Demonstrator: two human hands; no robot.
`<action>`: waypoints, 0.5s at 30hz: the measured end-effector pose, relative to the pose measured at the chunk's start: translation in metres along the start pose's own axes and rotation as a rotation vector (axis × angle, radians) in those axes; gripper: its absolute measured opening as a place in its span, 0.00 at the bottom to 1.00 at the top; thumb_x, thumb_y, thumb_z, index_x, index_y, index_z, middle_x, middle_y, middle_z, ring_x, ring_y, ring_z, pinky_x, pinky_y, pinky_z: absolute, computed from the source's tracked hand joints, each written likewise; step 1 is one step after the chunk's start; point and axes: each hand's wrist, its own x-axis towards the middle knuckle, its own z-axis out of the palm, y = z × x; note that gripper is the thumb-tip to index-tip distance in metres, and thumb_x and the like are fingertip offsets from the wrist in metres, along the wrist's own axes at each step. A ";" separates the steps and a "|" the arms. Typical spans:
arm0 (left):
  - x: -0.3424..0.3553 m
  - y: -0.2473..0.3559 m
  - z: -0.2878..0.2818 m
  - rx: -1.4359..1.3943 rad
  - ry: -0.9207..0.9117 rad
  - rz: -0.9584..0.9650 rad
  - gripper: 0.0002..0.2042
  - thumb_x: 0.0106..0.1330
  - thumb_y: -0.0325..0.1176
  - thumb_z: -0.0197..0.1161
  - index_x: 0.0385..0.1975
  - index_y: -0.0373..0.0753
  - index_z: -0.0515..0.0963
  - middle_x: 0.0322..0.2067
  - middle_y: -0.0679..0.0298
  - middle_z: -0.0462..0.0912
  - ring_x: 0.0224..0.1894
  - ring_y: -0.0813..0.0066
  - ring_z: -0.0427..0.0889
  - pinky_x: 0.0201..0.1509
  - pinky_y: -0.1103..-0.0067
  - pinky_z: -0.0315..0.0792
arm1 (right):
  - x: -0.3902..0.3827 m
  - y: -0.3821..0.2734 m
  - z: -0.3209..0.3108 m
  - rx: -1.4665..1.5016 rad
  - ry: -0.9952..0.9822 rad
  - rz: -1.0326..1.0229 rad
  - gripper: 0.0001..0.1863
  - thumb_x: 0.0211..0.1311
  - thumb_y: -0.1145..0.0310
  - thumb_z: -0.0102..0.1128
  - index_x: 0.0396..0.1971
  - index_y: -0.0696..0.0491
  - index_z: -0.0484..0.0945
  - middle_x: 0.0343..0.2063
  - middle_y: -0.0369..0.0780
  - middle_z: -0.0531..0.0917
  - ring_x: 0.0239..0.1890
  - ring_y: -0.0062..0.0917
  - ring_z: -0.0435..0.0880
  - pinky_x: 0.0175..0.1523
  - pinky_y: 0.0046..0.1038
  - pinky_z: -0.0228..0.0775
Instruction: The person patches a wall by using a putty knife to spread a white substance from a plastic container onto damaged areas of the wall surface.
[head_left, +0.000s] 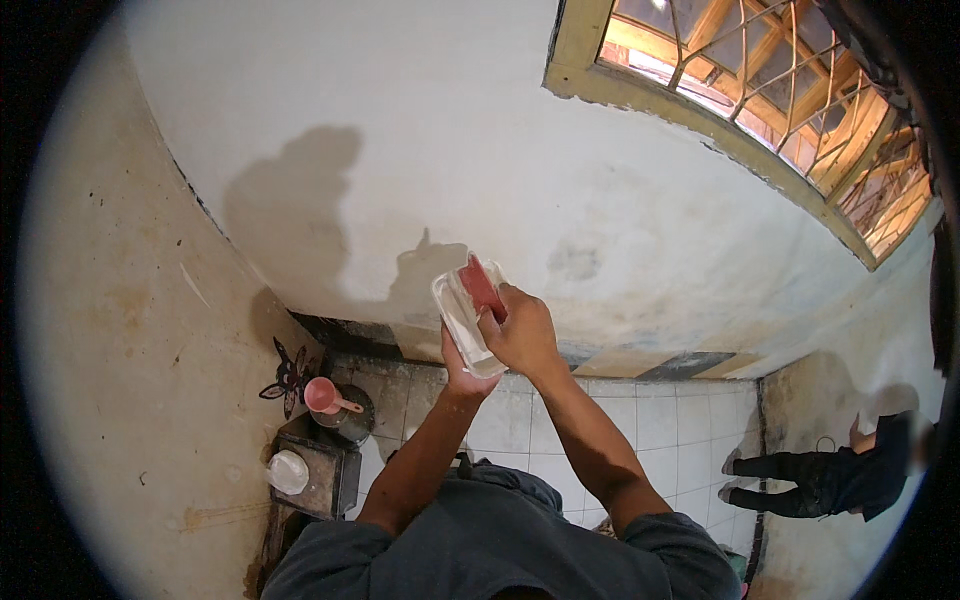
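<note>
A white tray (461,318) is held in the left grip (467,374), extending just beyond it; over the tray, a flat red tool (481,284) is clasped in the right grip (522,332).

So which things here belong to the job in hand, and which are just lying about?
In use:
white tray, in the left hand
red scraper, in the right hand

Apparently just lying about:
pink dipper
white rounded thing, on the dark box
</note>
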 end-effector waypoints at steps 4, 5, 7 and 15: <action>0.005 0.001 -0.009 -0.166 0.035 -0.129 0.25 0.73 0.56 0.40 0.60 0.48 0.70 0.55 0.66 0.77 0.57 0.69 0.76 0.64 0.68 0.68 | 0.003 -0.005 -0.002 -0.035 -0.052 0.073 0.11 0.53 0.66 0.58 0.25 0.60 0.74 0.21 0.55 0.79 0.27 0.53 0.80 0.35 0.47 0.71; 0.004 0.000 -0.009 -0.147 0.060 -0.119 0.25 0.73 0.57 0.41 0.60 0.48 0.70 0.55 0.66 0.77 0.57 0.69 0.76 0.64 0.68 0.68 | 0.003 -0.005 -0.002 -0.035 -0.051 0.073 0.11 0.53 0.66 0.58 0.25 0.60 0.74 0.21 0.55 0.79 0.27 0.53 0.80 0.35 0.47 0.71; 0.000 -0.002 -0.005 -0.131 0.094 -0.114 0.26 0.73 0.57 0.41 0.60 0.49 0.71 0.55 0.67 0.77 0.57 0.69 0.76 0.64 0.69 0.68 | -0.001 -0.002 0.002 -0.026 -0.048 0.075 0.11 0.53 0.66 0.59 0.24 0.60 0.74 0.20 0.55 0.79 0.26 0.53 0.80 0.34 0.47 0.71; -0.001 -0.003 -0.006 -0.181 0.105 -0.173 0.25 0.73 0.58 0.40 0.59 0.49 0.71 0.53 0.67 0.78 0.55 0.69 0.76 0.63 0.68 0.68 | -0.005 -0.002 0.003 -0.012 -0.033 0.075 0.12 0.52 0.65 0.59 0.24 0.60 0.75 0.19 0.54 0.79 0.24 0.53 0.79 0.33 0.46 0.71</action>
